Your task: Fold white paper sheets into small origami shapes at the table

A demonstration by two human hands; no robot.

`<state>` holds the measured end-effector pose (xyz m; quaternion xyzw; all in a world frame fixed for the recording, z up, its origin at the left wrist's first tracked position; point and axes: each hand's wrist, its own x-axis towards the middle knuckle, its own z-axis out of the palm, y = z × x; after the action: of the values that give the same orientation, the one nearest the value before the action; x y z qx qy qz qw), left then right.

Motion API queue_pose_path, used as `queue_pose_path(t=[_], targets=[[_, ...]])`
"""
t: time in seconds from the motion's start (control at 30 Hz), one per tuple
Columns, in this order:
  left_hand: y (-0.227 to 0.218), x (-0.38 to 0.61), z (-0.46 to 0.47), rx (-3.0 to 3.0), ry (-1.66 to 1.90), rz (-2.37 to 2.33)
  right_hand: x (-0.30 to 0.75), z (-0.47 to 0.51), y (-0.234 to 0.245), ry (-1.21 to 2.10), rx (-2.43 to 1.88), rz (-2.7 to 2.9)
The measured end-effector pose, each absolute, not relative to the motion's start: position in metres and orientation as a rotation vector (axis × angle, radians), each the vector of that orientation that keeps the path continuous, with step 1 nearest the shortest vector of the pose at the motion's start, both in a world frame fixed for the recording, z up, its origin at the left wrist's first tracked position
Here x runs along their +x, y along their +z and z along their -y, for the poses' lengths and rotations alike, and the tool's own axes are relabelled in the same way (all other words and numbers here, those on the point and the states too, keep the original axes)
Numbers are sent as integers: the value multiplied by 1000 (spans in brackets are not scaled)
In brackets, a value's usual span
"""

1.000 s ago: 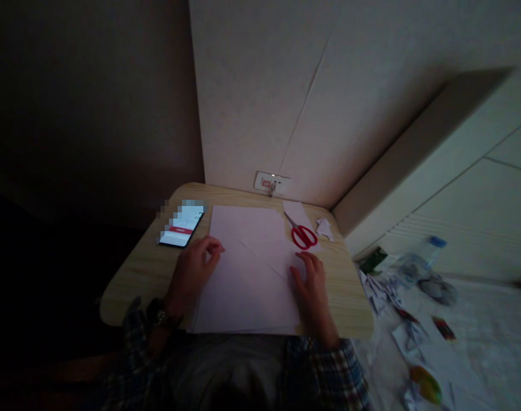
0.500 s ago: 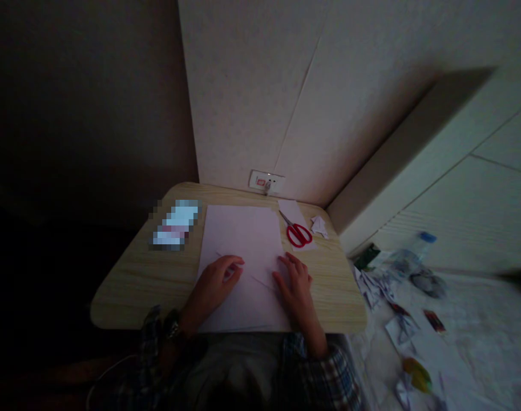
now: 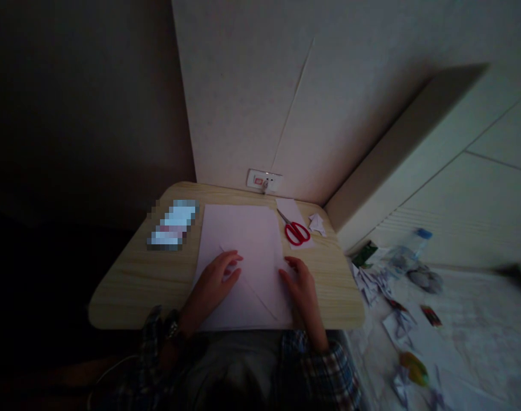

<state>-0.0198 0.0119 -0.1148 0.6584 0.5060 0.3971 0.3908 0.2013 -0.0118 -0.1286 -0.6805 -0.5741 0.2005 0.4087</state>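
Note:
White paper [image 3: 243, 228] lies on the wooden table, and a thin straight diagonal edge or crease runs across it from near my left fingers down to the lower right. My left hand [image 3: 219, 277] rests on the paper's left part, fingers bent and thumb apart, with a gap between them. At the right edge of the paper is my right hand [image 3: 301, 282], its thumb and fingers curved and separated, nothing visible between them. Red-handled scissors [image 3: 297, 233] lie beyond it on a narrow paper strip [image 3: 288, 206].
A blurred-out phone [image 3: 174, 224] lies on the table's left side [image 3: 136, 279]. Folded paper [image 3: 317, 225] sits near the back right corner. Behind is a wall socket [image 3: 264, 181]. Right of the table, a plastic bottle [image 3: 410, 251] and scattered papers [image 3: 371, 282] cover a pale surface.
My right hand has shifted slightly right and pulled its fingers in. The diagonal line on the paper now shows longer, reaching toward the lower right. My left hand has barely moved.

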Motion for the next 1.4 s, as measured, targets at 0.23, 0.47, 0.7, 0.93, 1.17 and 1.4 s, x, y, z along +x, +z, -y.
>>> queue_pose_path(t=[0.23, 0.47, 0.7, 0.93, 1.17, 1.4], targets=[[-113, -20, -12, 1551, 1050, -1279, 203, 18, -112, 667, -1667, 1280], [-107, -26, -15, 1336, 1193, -1318, 189, 29, -104, 786, -1531, 1075], [-94, -16, -13, 1197, 1124, -1119, 170, 37, -96, 1008, -1390, 1032], [-78, -24, -11, 1240, 1154, -1104, 170, 35, -84, 1226, -1309, 1155], [-74, -16, 1, 1170, 955, -895, 166, 25, -85, 1153, -1241, 1116], [-80, -16, -7, 1112, 1131, -1177, 161, 20, -82, 987, -1302, 1268]])
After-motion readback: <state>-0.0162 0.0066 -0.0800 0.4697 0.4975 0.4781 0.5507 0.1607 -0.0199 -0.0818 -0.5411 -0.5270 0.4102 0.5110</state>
